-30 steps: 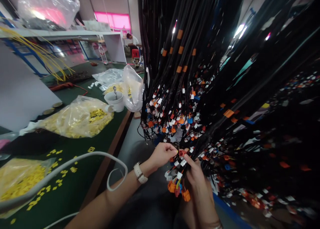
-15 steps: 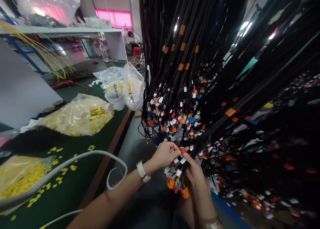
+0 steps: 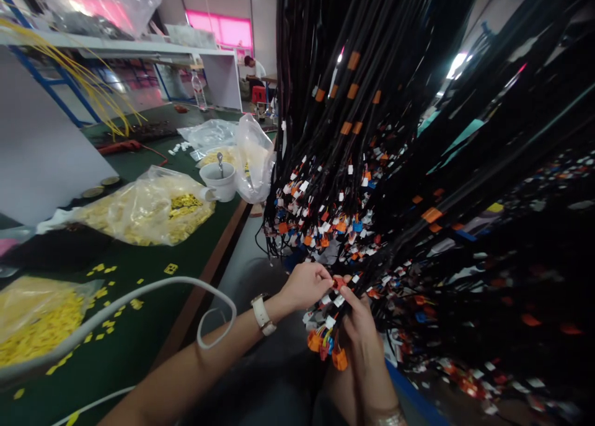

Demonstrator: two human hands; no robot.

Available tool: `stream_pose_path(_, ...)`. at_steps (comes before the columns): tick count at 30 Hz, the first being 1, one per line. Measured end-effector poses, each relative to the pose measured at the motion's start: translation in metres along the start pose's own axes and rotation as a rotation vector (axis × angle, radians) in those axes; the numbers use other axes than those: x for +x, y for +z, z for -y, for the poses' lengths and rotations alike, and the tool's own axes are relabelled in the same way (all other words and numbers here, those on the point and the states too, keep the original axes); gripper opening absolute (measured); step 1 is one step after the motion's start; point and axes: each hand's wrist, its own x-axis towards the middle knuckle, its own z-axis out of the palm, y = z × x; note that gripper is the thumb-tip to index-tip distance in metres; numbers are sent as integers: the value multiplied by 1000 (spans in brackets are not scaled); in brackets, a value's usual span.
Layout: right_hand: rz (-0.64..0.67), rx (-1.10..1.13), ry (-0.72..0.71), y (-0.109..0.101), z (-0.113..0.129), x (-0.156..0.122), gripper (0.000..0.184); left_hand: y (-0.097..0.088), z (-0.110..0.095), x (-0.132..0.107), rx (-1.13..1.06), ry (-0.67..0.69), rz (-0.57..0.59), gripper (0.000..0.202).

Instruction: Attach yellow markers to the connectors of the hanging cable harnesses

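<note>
My right hand (image 3: 361,320) is closed, its thumb and fingers gripping a small red connector (image 3: 339,282) at the end of a wire harness. From the left, my left hand (image 3: 305,286) meets that connector with thumb and forefinger pinched at its edge. A speck of yellow shows at those fingertips, too small to name. White connectors (image 3: 330,322) and orange connectors (image 3: 340,359) on coloured wires dangle just below both hands. Thick bundles of black harness cables (image 3: 325,103) hang behind and to the right, their ends crowded with white, orange, blue and red connectors.
On the green table (image 3: 139,364) at left lie a bag of yellow pieces (image 3: 144,209), another yellow-filled bag (image 3: 41,317) and scattered yellow clips (image 3: 171,268). A white mug (image 3: 218,181) holds a spoon. A grey hose (image 3: 153,284) arcs near my left forearm. One person (image 3: 255,72) sits far back.
The view has shifted slightly, so the table and cables appear a little to the right and higher. Both hands stay at the red connector with almost the same grip.
</note>
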Motion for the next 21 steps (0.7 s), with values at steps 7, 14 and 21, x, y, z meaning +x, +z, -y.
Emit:
stream_pose_path(7,-18,33,2,-6,-2,0,27,4,6,4,-99,22,47,22)
stream_pose_path(14,10,29,1,-8,-3,2,24,1,3,5,-75,15,46,21)
stream_pose_path(21,9,34,7,-1,-1,1,25,3,10,9,-118,-16,85,23)
